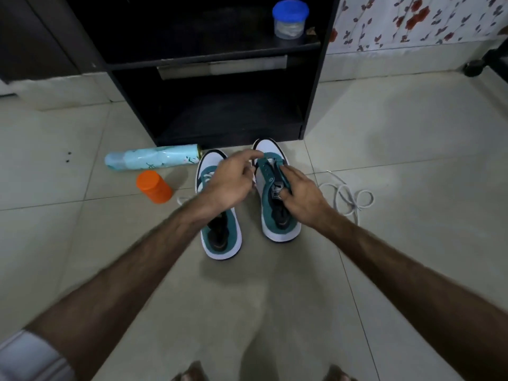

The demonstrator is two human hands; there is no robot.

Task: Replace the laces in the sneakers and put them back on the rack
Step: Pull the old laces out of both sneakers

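Floor-level lot, tiled floor (82, 243), listed L to R. Sleeve (30, 356), white, at bottom-left corner on the left arm. Spray can (151, 160), pale blue w/ floral print, lying on its side, cap end pointing left, just in front of the rack's left foot. Jar (154, 186), orange, tilted, near the can and just left of the left sneaker. Bit of white lace (182, 199) showing between jar and left forearm. Left sneaker (220, 237), teal and white, on floor, toe toward rack, no lace seen in it; partly covered by left hand. Left hand (228, 180), above the gap between the two shoes, index finger stretched toward the right shoe's front eyelets, other fingers curled; whether it pinches anything, cannot tell. Rack (220, 78), black, open shelves, directly behind the shoes; lower shelf dark. Right sneaker (270, 171), same colours, beside its pair, toe nearly at rack base, eyelets unlaced. Right hand (299, 196), on the right shoe, fingers curled and pinching the tongue near its label. Tub (290, 19), clear w/ blue lid, on upper rack shelf at right. Loose lace (349, 198), white, looped on the floor just right of the right hand. Curtain (412, 20), floral, top right.
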